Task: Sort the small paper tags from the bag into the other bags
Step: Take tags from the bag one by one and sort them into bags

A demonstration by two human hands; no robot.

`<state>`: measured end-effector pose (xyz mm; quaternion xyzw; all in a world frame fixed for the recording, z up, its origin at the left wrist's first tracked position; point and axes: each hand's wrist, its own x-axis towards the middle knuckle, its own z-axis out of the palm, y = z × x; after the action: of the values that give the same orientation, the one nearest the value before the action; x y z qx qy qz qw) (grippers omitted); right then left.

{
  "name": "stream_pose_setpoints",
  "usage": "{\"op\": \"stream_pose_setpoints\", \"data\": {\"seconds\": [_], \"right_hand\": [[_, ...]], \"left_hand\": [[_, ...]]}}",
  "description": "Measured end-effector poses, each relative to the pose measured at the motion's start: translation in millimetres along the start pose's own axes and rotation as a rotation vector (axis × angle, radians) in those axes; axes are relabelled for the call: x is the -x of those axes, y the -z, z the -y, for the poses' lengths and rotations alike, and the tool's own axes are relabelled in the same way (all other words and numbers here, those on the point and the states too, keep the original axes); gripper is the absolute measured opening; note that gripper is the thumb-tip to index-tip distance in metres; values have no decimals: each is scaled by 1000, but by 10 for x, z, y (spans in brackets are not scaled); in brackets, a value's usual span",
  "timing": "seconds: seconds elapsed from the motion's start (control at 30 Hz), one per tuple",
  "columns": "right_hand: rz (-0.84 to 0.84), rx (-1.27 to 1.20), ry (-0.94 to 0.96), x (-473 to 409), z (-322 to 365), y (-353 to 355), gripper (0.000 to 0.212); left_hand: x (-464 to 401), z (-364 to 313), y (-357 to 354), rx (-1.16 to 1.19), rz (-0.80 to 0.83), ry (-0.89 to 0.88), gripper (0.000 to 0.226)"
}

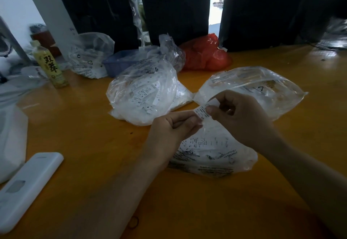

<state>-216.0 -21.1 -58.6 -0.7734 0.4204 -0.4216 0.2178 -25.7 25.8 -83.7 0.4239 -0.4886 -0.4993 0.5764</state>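
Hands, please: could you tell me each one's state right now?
Left hand: pinching the small white printed paper tag.
Right hand: pinching the same tag.

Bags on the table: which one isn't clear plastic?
The red bag, at the back against the dark curtain. The other bags, including the tag-filled bag in the middle, are clear plastic.

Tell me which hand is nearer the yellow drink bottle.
Left. The left hand lies right of the yellow drink bottle and closer to the camera; the right hand is farther right, beyond the left.
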Motion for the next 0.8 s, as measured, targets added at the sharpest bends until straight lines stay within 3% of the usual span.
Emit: {"op": "stream_pose_setpoints", "data": {"seconds": [0.17, 0.33, 0.63, 0.8], "right_hand": [[39, 19, -21, -2, 1, 13, 5], [101, 3, -78, 0, -9, -19, 12], [135, -100, -67, 12, -38, -28, 5], [89, -39, -96, 19, -58, -68, 21]], "left_hand": [[-6, 12, 3, -7, -9, 13, 36], [-13, 33, 21, -97, -36, 36, 26], [-7, 27, 43, -160, -85, 41, 19], [-6, 11, 48, -136, -98, 43, 18]]}}
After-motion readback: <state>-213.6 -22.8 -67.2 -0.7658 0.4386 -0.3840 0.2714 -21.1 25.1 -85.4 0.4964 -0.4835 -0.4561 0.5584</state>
